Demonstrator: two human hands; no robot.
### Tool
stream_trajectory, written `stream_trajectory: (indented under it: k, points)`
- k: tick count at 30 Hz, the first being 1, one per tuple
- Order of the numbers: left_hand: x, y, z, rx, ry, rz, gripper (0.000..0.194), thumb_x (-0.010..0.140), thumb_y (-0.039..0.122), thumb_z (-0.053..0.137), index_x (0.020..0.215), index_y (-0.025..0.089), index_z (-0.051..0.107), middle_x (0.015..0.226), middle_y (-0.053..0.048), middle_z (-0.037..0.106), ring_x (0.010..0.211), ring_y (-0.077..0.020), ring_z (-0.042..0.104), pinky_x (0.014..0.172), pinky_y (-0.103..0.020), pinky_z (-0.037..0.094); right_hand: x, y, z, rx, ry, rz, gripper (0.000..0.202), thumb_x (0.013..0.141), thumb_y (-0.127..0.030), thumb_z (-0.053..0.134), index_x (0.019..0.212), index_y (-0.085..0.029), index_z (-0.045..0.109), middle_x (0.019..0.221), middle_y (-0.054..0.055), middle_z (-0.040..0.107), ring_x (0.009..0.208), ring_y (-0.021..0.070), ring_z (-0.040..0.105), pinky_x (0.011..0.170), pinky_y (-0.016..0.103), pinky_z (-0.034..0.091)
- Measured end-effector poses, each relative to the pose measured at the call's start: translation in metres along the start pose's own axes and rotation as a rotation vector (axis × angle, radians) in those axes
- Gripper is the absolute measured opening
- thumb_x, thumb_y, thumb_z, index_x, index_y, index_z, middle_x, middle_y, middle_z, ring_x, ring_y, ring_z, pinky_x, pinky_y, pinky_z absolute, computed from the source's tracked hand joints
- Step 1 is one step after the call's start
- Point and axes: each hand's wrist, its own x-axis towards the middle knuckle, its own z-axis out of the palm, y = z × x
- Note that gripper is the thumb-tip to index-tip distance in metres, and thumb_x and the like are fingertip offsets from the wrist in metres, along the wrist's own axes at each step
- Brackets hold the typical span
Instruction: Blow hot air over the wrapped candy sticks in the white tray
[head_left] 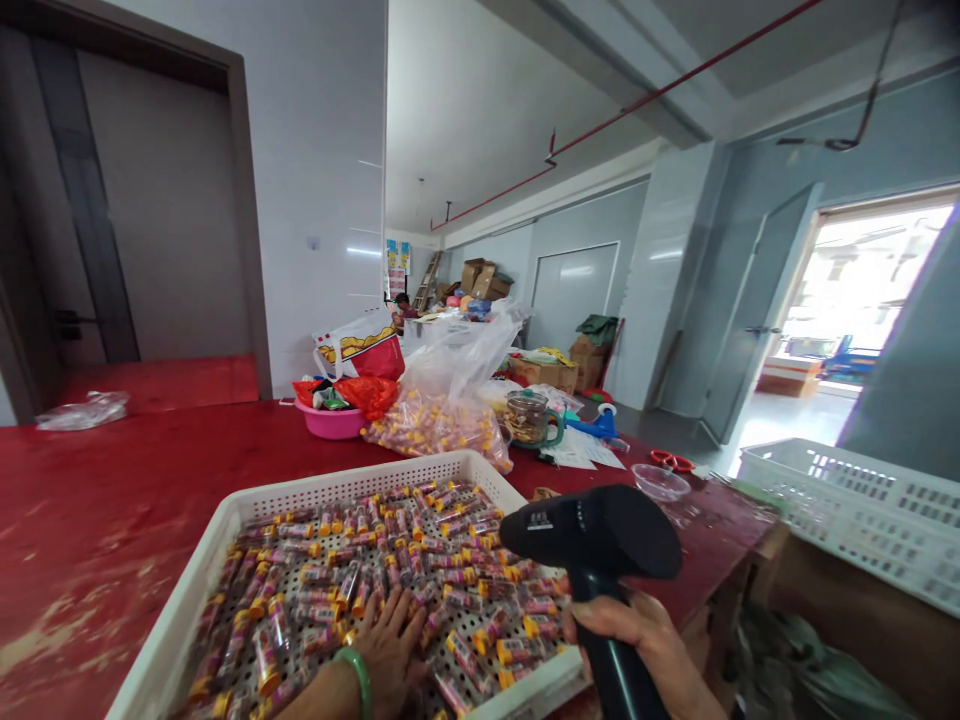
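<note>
My right hand point(637, 640) is wrapped around the handle of a black hair dryer point(592, 530). Its nozzle points left, over the right side of a white perforated plastic tray point(247, 500). Many small clear tubes with yellow caps and printed pink-purple labels point(390, 540) lie loosely across the tray floor. With fingers spread, my left hand point(386, 640) rests palm down on the tubes near the front of the tray, a green bangle point(358, 675) on its wrist. What lies under the palm is hidden.
Behind the tray on the red table point(90, 510) sit a pink basin point(334, 422), a plastic bag of tubes point(442, 430) and a glass jar point(529, 418). Red scissors point(671, 460) and a clear bowl point(660, 482) lie right. A white crate point(855, 510) stands beyond. A person point(405, 308) is far back.
</note>
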Motion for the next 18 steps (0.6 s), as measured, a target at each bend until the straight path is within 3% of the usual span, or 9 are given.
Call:
stream_trajectory:
  k: [2,5,7,9,12,15,18]
  points:
    - [-0.001,-0.002,0.003,0.006,0.03,0.021,0.068,0.103,0.061,0.028,0.153,0.017,0.018,0.155,-0.013,0.007,0.143,-0.0316,0.002,0.118,-0.061,0.008,0.001,0.003,0.008,-0.006,0.01,0.026,0.035,0.057,-0.044,0.07,0.063,-0.01,0.066,0.049,0.004,0.053,0.044,0.0108,0.046,0.045,0.02,0.034]
    - [-0.001,-0.006,0.007,-0.003,0.132,0.098,0.076,0.098,0.072,0.021,0.153,0.019,0.024,0.154,-0.014,0.014,0.143,-0.0351,0.007,0.116,-0.065,0.01,0.002,0.019,0.029,0.14,-0.271,0.122,0.04,0.046,-0.035,0.074,0.076,-0.009,0.069,0.06,0.008,0.062,0.053,0.0153,0.055,0.053,0.023,0.042]
    - [-0.001,-0.009,0.012,-0.028,0.181,0.167,0.07,0.098,0.073,0.023,0.149,0.028,0.034,0.151,-0.011,0.027,0.14,-0.0354,0.023,0.114,-0.064,0.024,0.003,0.029,0.042,0.242,-0.456,0.2,0.042,0.043,-0.034,0.069,0.077,-0.008,0.069,0.063,0.01,0.063,0.057,0.0185,0.058,0.056,0.026,0.046]
    - [0.003,-0.012,0.02,-0.02,0.152,0.242,0.066,0.097,0.073,0.028,0.148,0.032,0.036,0.145,-0.009,0.041,0.13,-0.0349,0.042,0.107,-0.058,0.042,0.004,0.033,0.047,0.266,-0.532,0.232,0.04,0.043,-0.035,0.064,0.073,-0.009,0.069,0.061,0.012,0.063,0.055,0.0182,0.057,0.056,0.026,0.046]
    - [0.014,-0.019,0.037,0.117,0.185,0.372,0.077,0.096,0.075,0.031,0.154,0.025,0.02,0.148,-0.011,0.035,0.131,-0.0385,0.04,0.105,-0.06,0.043,0.007,0.026,0.037,0.244,-0.5,0.212,0.036,0.044,-0.034,0.066,0.072,-0.011,0.069,0.057,0.011,0.062,0.05,0.016,0.056,0.056,0.024,0.046]
    - [0.028,-0.028,0.054,0.286,0.369,0.477,0.077,0.099,0.07,0.027,0.155,0.023,0.003,0.153,-0.011,0.017,0.138,-0.0382,0.026,0.107,-0.062,0.037,0.012,0.018,0.015,0.121,-0.313,0.17,0.045,0.046,-0.046,0.072,0.075,-0.011,0.071,0.055,0.009,0.062,0.049,0.0151,0.056,0.055,0.023,0.046]
    - [0.039,-0.04,0.065,0.42,0.572,0.448,0.077,0.101,0.066,0.029,0.154,0.015,0.003,0.151,-0.016,0.019,0.135,-0.0372,0.033,0.105,-0.052,0.043,0.014,0.021,0.004,-0.026,-0.183,0.176,0.048,0.038,-0.051,0.073,0.062,-0.009,0.068,0.046,0.008,0.055,0.039,0.0137,0.046,0.044,0.025,0.037]
